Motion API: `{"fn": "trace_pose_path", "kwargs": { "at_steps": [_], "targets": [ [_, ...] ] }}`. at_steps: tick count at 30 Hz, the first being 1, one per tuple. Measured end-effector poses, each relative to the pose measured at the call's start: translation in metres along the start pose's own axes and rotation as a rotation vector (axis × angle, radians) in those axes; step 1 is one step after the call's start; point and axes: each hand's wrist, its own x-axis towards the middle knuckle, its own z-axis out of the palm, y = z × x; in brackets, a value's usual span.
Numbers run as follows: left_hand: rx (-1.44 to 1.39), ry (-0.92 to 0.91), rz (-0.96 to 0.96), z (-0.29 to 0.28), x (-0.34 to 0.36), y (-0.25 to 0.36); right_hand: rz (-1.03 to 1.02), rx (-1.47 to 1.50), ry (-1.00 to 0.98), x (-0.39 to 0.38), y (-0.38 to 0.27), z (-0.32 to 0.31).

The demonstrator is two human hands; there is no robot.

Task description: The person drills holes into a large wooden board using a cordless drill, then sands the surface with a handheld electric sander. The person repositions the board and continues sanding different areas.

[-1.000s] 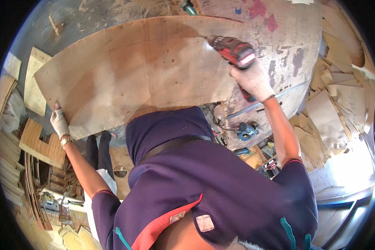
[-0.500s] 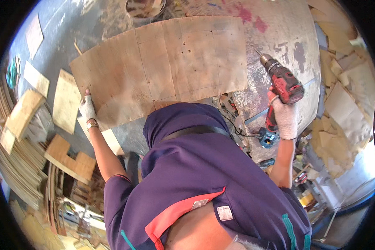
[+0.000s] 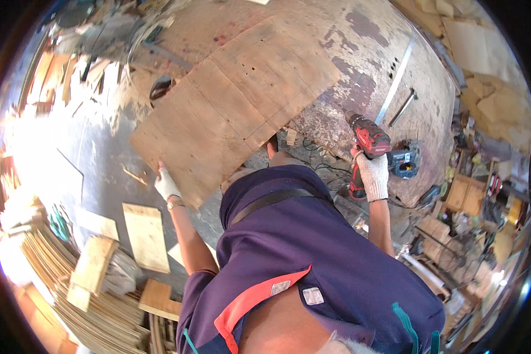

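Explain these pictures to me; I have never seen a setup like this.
No robot here: these are a person's own two gloved hands. The view comes from a wide fisheye camera worn on the head, looking down, which is why straight edges bend near the rim. The right hand grips a red and black drill. The left hand holds the edge of a thin wooden sheet. On the worn work table lie a metal strip, a hammer-like tool and a blue power tool.
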Motion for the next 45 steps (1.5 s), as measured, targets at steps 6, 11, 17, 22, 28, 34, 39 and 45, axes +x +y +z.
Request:
{"fn": "trace_pose_path", "kwargs": {
  "at_steps": [6, 11, 17, 22, 28, 34, 39, 45],
  "targets": [
    [-0.17, -0.184, -0.022, 0.055, -0.005, -0.024, -0.012, -0.135, 0.195, 0.007, 0.011, 0.017],
    [-0.226, -0.353, -0.143, 0.104, -0.056, 0.009, -0.003, -0.405, 0.244, 0.056, 0.051, 0.013],
    [-0.359, -0.701, -0.301, 0.131, -0.046, -0.002, -0.144, -0.677, 0.267, 0.15, 0.083, 0.027],
    [-0.223, -0.751, -0.352, 0.141, -0.077, -0.004, -0.224, -0.616, 0.442, 0.175, 0.12, 0.037],
    [-0.1, -0.663, -0.386, 0.136, -0.106, 0.02, 0.048, -0.611, 0.802, 0.157, 0.191, -0.047],
    [-0.182, -0.524, -0.359, 0.133, -0.069, 0.015, 0.924, -0.251, 1.105, 0.164, 0.324, -0.118],
    [-0.273, -0.455, -0.281, 0.132, -0.048, 0.022, 0.598, 0.911, 0.893, 0.189, 0.39, -0.129],
    [0.063, -0.185, -0.23, 0.163, -0.101, 0.043, 0.357, 1.175, 0.678, 0.202, 0.426, -0.197]
  ]
}}
